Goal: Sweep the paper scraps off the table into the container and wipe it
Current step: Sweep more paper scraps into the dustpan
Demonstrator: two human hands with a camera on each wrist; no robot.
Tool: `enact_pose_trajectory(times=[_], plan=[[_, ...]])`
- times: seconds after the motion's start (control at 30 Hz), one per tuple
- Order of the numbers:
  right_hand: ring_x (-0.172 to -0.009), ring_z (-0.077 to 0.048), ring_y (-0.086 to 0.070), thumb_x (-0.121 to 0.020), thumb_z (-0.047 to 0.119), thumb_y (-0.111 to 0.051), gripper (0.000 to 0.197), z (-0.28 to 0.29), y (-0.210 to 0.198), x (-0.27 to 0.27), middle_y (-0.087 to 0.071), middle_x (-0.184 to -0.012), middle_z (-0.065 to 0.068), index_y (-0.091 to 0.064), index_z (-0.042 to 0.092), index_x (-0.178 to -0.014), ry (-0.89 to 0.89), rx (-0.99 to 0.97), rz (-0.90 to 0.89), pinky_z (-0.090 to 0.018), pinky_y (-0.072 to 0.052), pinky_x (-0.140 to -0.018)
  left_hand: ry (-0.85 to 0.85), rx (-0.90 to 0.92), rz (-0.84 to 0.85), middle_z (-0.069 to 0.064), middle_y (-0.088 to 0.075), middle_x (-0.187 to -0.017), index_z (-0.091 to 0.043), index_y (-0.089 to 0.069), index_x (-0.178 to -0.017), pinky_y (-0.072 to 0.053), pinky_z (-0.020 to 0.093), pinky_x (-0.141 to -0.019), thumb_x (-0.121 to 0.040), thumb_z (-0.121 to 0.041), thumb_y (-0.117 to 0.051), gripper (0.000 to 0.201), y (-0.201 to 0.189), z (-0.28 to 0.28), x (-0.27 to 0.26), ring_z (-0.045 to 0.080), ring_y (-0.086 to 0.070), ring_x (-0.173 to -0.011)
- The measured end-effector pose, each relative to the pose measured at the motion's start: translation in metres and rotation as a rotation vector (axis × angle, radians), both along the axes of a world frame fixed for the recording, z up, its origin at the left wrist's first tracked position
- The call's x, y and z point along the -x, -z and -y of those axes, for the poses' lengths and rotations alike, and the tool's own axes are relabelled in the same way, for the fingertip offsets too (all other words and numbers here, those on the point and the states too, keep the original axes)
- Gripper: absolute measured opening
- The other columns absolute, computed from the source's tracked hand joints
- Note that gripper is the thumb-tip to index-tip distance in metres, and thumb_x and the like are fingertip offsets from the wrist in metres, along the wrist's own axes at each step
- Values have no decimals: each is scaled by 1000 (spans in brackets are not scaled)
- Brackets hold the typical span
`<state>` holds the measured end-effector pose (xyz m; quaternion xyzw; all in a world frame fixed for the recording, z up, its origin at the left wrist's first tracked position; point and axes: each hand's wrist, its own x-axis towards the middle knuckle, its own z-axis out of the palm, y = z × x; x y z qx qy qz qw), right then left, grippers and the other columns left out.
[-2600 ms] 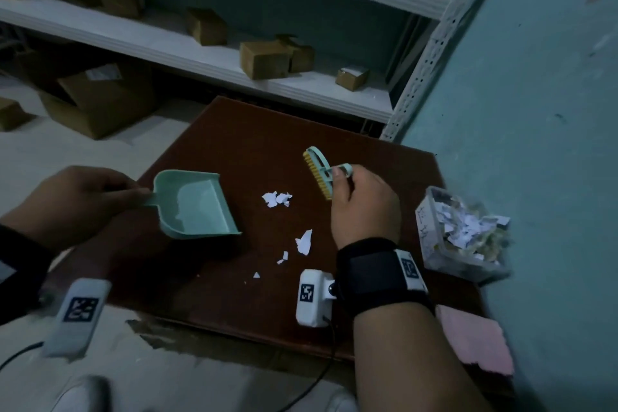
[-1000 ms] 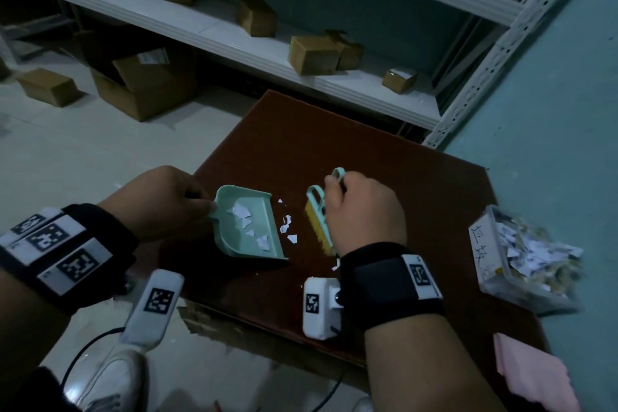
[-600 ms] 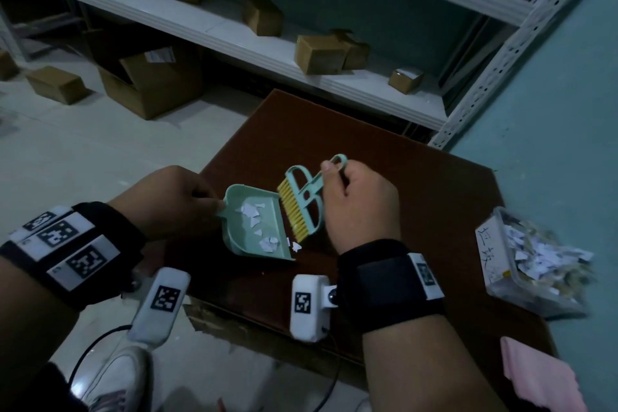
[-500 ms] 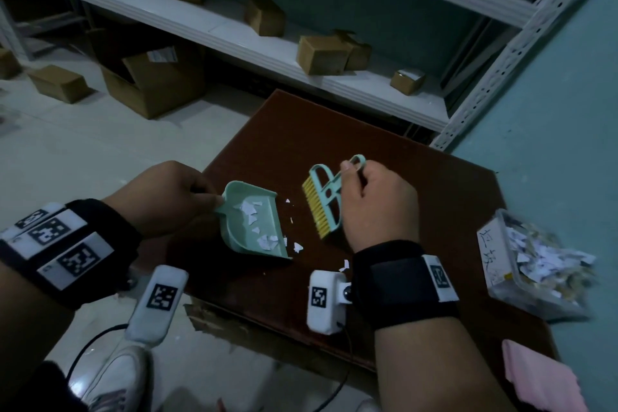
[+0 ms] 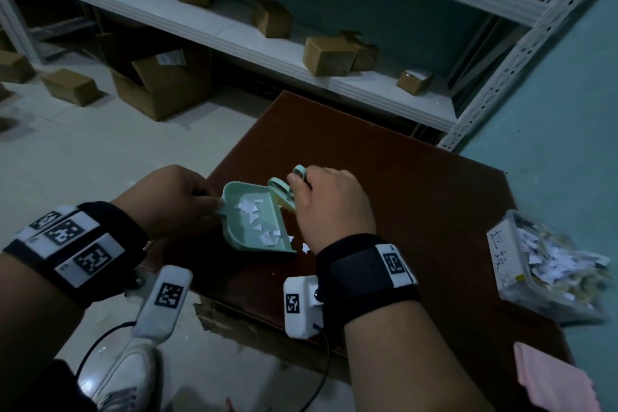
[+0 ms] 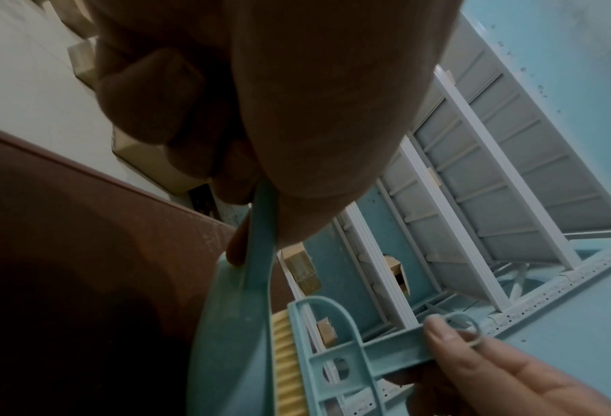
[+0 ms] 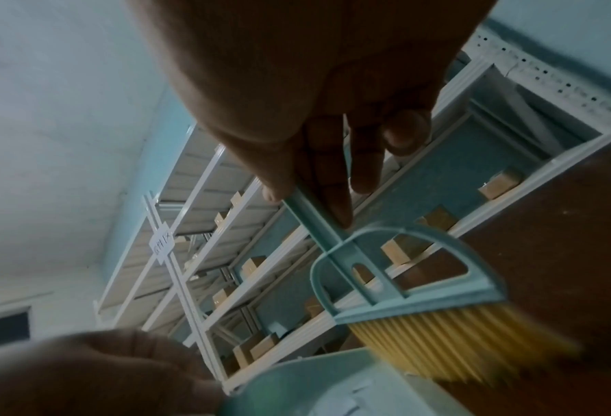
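Observation:
On the brown table (image 5: 418, 197) lies a mint-green dustpan (image 5: 257, 221) with several white paper scraps (image 5: 249, 207) inside. My left hand (image 5: 174, 197) grips its handle (image 6: 258, 239). My right hand (image 5: 331, 207) pinches the handle of a small mint brush (image 5: 284, 189) with yellow bristles (image 7: 450, 340), held at the pan's open right edge. A couple of scraps (image 5: 305, 247) lie on the table just by the pan's front corner. The clear container (image 5: 548, 271), full of scraps, stands at the table's right side.
A pink cloth (image 5: 551, 381) lies at the table's near right corner. White shelving (image 5: 234, 33) with cardboard boxes stands behind the table, and a teal wall (image 5: 551, 127) runs along the right. Open floor and my shoe (image 5: 123, 375) lie to the left.
The brush has swept leftward against the dustpan's open edge, pushing more scraps into it. The dustpan stays held in about the same spot; fewer scraps lie loose on the table.

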<state>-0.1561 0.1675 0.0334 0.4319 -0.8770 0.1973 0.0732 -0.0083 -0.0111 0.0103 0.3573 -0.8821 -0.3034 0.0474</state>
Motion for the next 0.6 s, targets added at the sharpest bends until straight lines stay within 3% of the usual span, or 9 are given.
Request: enact_pose_trajectory(times=[0.07, 0.17, 0.33, 0.5, 0.6], plan=[[-80, -19, -59, -105, 45, -45, 39, -2, -1, 3, -59, -76, 8, -55, 20, -76, -15, 93, 86, -41, -52, -70, 6, -12, -7, -8, -70, -73, -31, -73, -69, -42, 25, -59, -92, -37, -75, 24, 0, 1, -1, 9, -62, -71], [-74, -12, -66, -103, 51, -43, 38, -14, -6, 12, -64, -77, 7, -61, 26, -81, 65, 217, 178, -41, -60, -66, 21, -27, -37, -9, -72, -77, -34, -72, -71, -44, 24, -63, -92, -37, -74, 22, -2, 2, -2, 9, -63, -74], [-71, -12, -67, -104, 52, -40, 35, -49, -19, 40, -63, -76, 5, -56, 29, -82, 251, 181, 29, -40, -62, -65, 18, -49, -69, -9, -74, -79, -32, -77, -78, -44, 22, -65, -92, -38, -74, 15, -7, 10, -9, 9, -65, -77], [-64, -20, -61, -104, 48, -40, 41, -79, -22, 52, -58, -67, 2, -54, 22, -75, 361, 79, -122, -43, -58, -61, -71, -146, -101, -13, -60, -46, -22, -82, -84, -39, 27, -55, -91, -34, -76, 15, -12, 23, -21, 16, -52, -57], [-64, -21, -58, -104, 46, -40, 40, -91, -23, 54, -54, -65, 2, -53, 22, -76, 425, -30, -158, -36, -52, -59, -68, -159, -76, -10, -56, -41, -23, -83, -81, -37, 28, -54, -89, -34, -77, 14, -12, 33, -29, 18, -48, -52]])
